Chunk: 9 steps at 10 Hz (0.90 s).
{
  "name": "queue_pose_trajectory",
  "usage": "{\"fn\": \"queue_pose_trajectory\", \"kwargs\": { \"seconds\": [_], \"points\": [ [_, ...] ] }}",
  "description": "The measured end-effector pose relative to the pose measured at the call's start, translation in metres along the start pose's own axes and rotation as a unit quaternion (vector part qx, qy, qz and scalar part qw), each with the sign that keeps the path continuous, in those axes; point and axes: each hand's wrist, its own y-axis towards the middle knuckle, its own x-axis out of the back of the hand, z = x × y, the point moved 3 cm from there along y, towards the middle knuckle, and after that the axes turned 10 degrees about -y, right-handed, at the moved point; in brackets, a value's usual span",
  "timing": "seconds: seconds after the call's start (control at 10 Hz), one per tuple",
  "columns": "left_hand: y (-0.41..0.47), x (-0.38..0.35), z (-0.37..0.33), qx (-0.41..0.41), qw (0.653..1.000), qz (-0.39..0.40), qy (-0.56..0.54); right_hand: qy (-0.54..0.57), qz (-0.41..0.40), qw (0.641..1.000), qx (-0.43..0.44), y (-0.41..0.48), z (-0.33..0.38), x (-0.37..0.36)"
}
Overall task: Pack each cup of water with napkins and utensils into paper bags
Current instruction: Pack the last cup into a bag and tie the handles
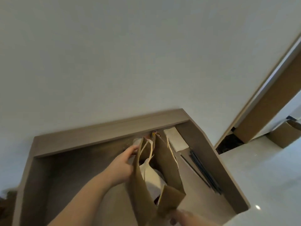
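A brown paper bag [167,162] stands open in the middle of the wooden table [78,173], with a white napkin [151,175] showing inside it. My left hand [123,162] lies stretched along the bag's left wall, fingertips at its far rim. The thumb is hidden, so its hold is unclear. Just beyond those fingertips a clear cup [136,141] stands by the back ledge. My right hand [180,218], blurred at the bottom edge, grips the bag's near end. A stack of white napkins [175,139] and several black utensils [202,170] lie to the bag's right.
A raised wooden ledge [110,129] runs along the table's back against a white wall. The table's right edge drops to a pale glossy floor [260,176]. A cardboard box [283,136] stands on the floor by a door frame at the far right.
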Motion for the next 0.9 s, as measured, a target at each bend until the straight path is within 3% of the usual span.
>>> {"fn": "queue_pose_trajectory", "kwargs": {
  "seconds": [0.1,0.2,0.4,0.5,0.6,0.7,0.8,0.9],
  "points": [
    [-0.003,0.004,0.017,-0.004,0.999,0.013,0.052,0.084,-0.128,0.988,-0.005,0.040,0.128,0.000],
    [-0.023,0.011,0.022,0.013,0.995,0.005,0.096,0.045,-0.062,0.995,-0.058,0.060,0.139,0.025],
    [-0.088,0.006,0.021,0.068,0.996,-0.031,0.056,0.089,-0.139,0.986,0.028,0.064,0.156,0.059],
    [-0.101,0.006,0.010,0.007,0.996,-0.066,0.064,0.082,-0.156,0.981,0.082,0.059,0.164,0.081],
    [-0.108,0.010,-0.002,-0.103,0.977,-0.124,0.142,0.010,-0.166,0.963,0.210,0.052,0.180,0.113],
    [-0.110,0.015,-0.002,-0.139,0.962,-0.189,0.141,-0.047,-0.198,0.944,0.260,0.053,0.188,0.133],
    [-0.103,0.014,-0.003,-0.079,0.976,-0.204,0.017,-0.017,-0.240,0.935,0.260,0.067,0.190,0.146],
    [-0.095,0.010,-0.011,-0.071,0.981,-0.182,-0.007,0.077,-0.146,0.950,0.264,0.084,0.191,0.144]
  ]
}}
